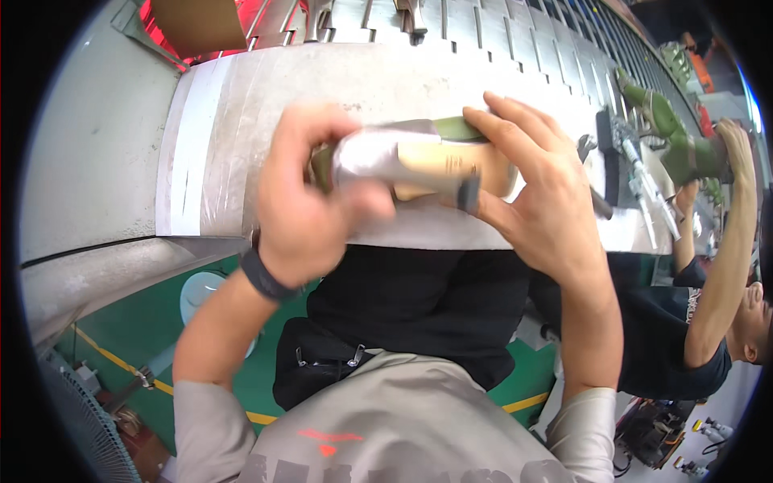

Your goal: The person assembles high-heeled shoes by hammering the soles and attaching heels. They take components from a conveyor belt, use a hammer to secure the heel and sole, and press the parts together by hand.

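Green floor (145, 310) shows beyond the front edge of the pale worktop (241, 137), and metal slats (503, 36) line its far edge. Near the middle of the front edge is a grey and tan shoe (439, 167) with green showing at both ends; whether it touches the worktop, I cannot tell. The left hand (302, 201), blurred, curls around its left end. The right hand (551, 185) grasps the right end, thumb on the near side. Toward the worktop's right edge lies a black block (613, 157); beyond, a co-worker (672, 338) holds a green last (692, 157).
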The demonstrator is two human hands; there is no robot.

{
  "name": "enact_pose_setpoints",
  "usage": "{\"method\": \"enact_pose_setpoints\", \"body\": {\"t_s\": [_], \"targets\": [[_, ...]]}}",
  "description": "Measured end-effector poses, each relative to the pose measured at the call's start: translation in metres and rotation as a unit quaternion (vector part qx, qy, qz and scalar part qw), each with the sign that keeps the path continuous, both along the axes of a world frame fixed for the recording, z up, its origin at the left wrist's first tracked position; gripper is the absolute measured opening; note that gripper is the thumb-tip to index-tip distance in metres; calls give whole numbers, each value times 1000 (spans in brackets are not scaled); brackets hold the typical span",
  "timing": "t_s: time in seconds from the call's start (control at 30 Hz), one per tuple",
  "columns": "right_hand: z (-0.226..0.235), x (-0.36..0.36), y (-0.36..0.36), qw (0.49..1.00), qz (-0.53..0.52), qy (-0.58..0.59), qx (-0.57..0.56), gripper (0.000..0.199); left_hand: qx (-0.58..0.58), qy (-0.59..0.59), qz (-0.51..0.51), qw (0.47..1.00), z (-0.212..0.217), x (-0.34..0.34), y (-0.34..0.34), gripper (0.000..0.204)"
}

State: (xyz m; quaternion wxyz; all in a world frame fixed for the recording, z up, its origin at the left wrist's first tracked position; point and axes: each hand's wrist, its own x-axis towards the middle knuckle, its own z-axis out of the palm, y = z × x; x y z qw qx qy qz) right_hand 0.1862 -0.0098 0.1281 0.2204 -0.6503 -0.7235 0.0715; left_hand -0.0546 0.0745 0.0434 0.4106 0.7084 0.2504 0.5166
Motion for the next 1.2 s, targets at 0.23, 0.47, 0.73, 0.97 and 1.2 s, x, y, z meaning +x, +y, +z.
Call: {"method": "enact_pose_setpoints", "body": {"t_s": [0.23,0.47,0.73,0.97,1.2], "targets": [[-35,7,-13,990,68,-75,101,84,96,107,-70,987,-15,-12,-31,69],[-83,29,0,955,111,-140,236,81,-59,148,-140,977,11,0,-30,38],[-84,28,-2,959,113,-98,241,80,-44,203,-85,974,19,8,-36,29],[-39,1,-15,994,52,10,93,72,-14,208,-17,978,12,16,-48,19],[-57,13,-18,981,68,-55,171,73,-9,216,-43,975,14,20,-47,19]]}}
